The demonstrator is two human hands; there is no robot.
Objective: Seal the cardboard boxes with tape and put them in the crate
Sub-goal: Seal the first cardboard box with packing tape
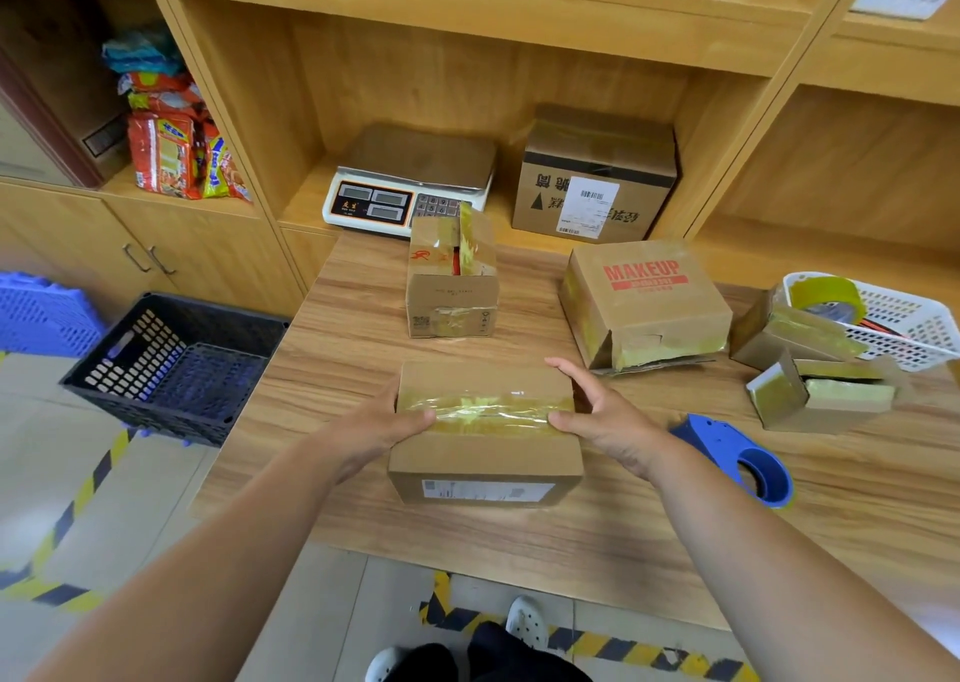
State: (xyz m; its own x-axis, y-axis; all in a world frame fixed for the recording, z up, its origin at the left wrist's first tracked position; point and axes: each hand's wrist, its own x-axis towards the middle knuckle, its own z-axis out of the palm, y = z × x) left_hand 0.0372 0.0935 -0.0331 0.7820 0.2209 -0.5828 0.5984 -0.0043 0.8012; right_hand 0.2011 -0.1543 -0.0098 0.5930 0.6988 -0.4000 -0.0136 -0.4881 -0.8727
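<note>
Taped box [485,442] sits on table [353,354] nr its front edge, tape strip across the top. L hand [382,429] clasps the box's left side, thumb on tape; R hand [605,421] clasps the right side, thumb on tape end. Blue tape dispenser [737,458] lies just right of R hand. Black crate [171,364] stands left of table. MAKEUP box [644,302] is further back.
</note>
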